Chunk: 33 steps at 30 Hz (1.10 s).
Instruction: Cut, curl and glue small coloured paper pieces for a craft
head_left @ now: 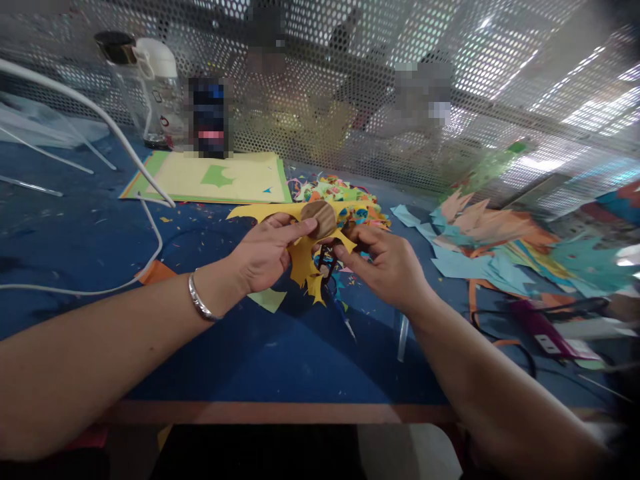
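My left hand is closed on a piece of yellow paper with ragged, cut edges. Its thumb or finger presses a round, brown, wood-grained disc flat against the paper. My right hand pinches the right edge of the same sheet, its fingertips partly in shadow. Just below the paper, between both hands, is a dark looped thing, partly hidden. A thin blue tool with a pale pointed tip lies beneath on the blue table.
Small coloured paper scraps are heaped behind my hands. A stack of coloured sheets lies back left, near clear bottles and a white cable. Cut paper pieces and a purple device are at right. Perforated metal stands behind.
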{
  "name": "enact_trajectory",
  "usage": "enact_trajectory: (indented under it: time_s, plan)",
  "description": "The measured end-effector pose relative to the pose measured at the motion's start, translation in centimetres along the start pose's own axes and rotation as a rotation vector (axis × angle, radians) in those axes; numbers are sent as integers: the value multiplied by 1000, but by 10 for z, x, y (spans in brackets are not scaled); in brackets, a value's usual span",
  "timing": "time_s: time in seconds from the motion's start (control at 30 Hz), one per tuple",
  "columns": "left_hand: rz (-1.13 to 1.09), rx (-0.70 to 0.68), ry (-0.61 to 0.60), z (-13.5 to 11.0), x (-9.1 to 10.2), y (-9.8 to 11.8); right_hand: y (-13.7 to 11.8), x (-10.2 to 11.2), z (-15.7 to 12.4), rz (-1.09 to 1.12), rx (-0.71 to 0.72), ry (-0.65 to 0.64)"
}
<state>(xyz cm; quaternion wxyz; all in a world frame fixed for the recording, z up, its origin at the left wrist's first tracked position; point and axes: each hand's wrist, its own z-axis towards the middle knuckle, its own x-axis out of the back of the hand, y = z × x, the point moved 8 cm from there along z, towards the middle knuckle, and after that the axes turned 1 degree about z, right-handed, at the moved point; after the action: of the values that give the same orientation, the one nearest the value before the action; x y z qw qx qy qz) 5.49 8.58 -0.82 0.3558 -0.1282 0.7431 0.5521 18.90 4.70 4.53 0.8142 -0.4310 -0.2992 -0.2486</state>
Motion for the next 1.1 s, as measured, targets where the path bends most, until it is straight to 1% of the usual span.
enact_trajectory:
  time_s: [0.1,0.17,0.3,0.4,0.5,0.57,0.67,0.73,0.8,0.97,1.1]
  plan:
    - [-2,25,-41,-1,-3,1,3,-4,0,152,-34,10]
    - [6,33,-30,-1,-1,3,8,-11,-1,327,-83,-2]
    - [28,14,46,0,5,4,19,-31,-5,751,-234,-39]
    - [20,-19,20,0,3,5,23,-41,-9,913,-340,-22]
    - [13,-25,-34,0,-2,5,24,-48,-13,962,-463,-15]
    - [7,-27,-31,0,-2,5,24,-50,-15,981,-523,-5]
    - [-3,-76,-12,1,0,9,27,-46,-15,969,-555,79]
    - [20,-107,-28,2,0,11,29,-41,-15,949,-561,131]
    - [55,-140,-46,3,1,12,31,-39,-15,945,-568,150]
    - [121,-227,-40,5,4,17,29,-39,-13,997,-566,85]
    - [162,-265,-51,3,2,17,21,-36,-11,1019,-496,20]
